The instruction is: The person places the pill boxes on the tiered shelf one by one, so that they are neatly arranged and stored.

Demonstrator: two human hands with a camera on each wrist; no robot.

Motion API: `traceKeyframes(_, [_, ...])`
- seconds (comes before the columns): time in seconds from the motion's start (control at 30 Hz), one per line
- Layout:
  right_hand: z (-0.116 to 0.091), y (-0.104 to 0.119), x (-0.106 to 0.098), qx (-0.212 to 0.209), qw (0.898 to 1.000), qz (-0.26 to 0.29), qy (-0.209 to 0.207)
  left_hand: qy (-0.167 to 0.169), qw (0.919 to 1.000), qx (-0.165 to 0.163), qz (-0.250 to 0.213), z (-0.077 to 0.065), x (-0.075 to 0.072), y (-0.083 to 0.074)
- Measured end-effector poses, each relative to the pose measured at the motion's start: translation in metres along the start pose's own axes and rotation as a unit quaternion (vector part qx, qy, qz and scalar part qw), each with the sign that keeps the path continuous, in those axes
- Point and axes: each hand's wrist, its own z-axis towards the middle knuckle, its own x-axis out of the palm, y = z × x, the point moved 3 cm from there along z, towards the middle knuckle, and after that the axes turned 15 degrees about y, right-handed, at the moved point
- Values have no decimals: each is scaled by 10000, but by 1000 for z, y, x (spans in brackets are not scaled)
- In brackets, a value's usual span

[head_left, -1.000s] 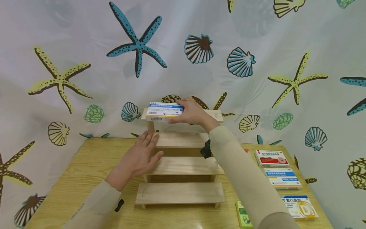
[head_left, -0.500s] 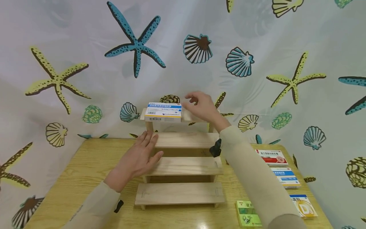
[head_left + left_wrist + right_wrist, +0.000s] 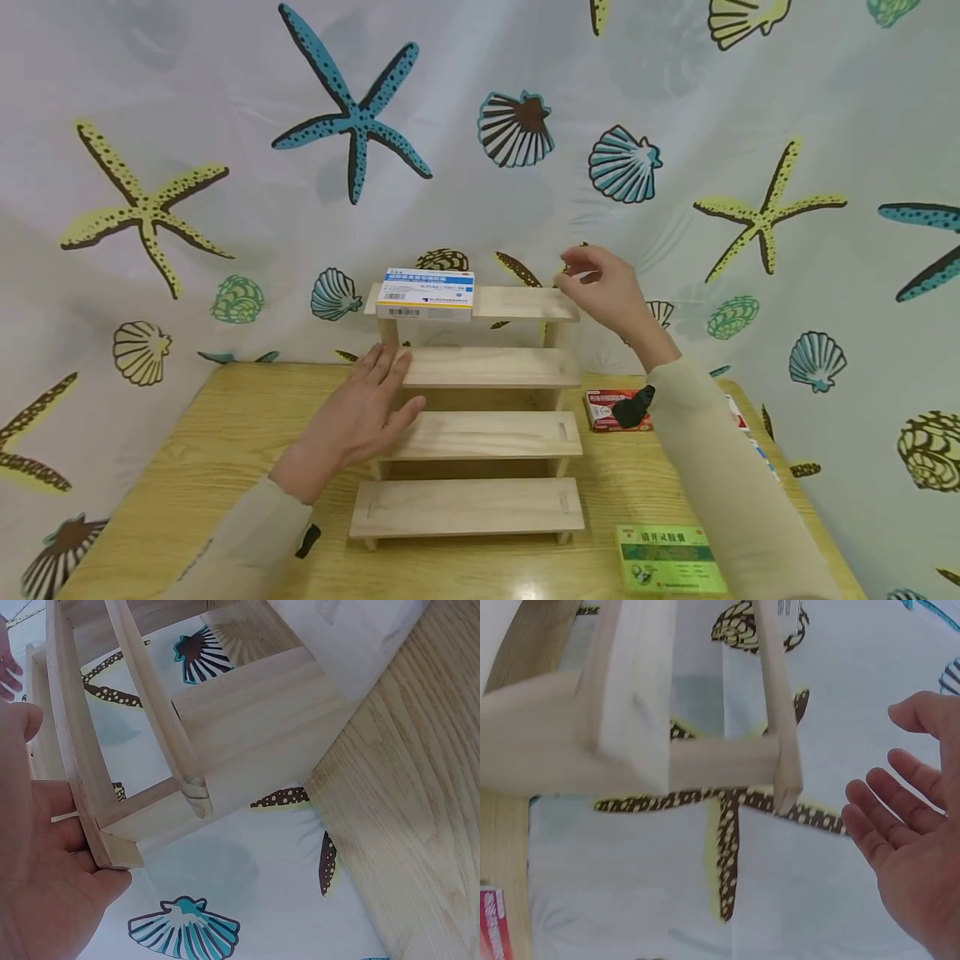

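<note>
A pale wooden stepped stand [image 3: 465, 507] with several shelves rises in the middle of the table. On the left part of its top shelf lies a blue and white medicine box [image 3: 425, 293]. My left hand [image 3: 356, 417] rests against the stand's left side, fingers extended at the second shelf from the top and thumb spread apart. In the left wrist view its fingers meet a shelf's wooden end [image 3: 120, 851]. My right hand [image 3: 607, 292] is beside the top shelf's right end, fingers loosely bent and holding nothing. The right wrist view shows a gap between its fingers and the stand [image 3: 787, 776].
Right of the stand lie a red medicine box [image 3: 600, 408] and, nearer, a green one [image 3: 667, 558]. More boxes at the far right are mostly hidden by the right sleeve [image 3: 735, 475]. A patterned curtain [image 3: 465, 200] hangs behind the wooden table [image 3: 195, 442].
My right hand has let go of the blue and white medicine box and moved right, away from it. The box stays on the top shelf. My left hand holds its place on the stand.
</note>
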Motion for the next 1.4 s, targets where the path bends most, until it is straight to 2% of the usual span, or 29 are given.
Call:
traceKeyframes(0.3, [-31,-44,-13,214,9993,134,-280,50,10000,14,-9,1,0,1])
traceKeyframes(0.57, [-56,-82,-10,819,9965,132,94,117,9999,-42,-41,0,1,1])
traceKeyframes(0.77, [-69,-110,-1,1058,9938,90,334,153,9998,-74,-38,1,0,1])
traceKeyframes(1.1, [-85,-132,14,1164,9921,42,458,128,9999,-32,-67,1,1,2])
traceKeyframes(1.4, [-95,-145,22,1440,9881,85,528,160,9998,-50,-70,1,1,1])
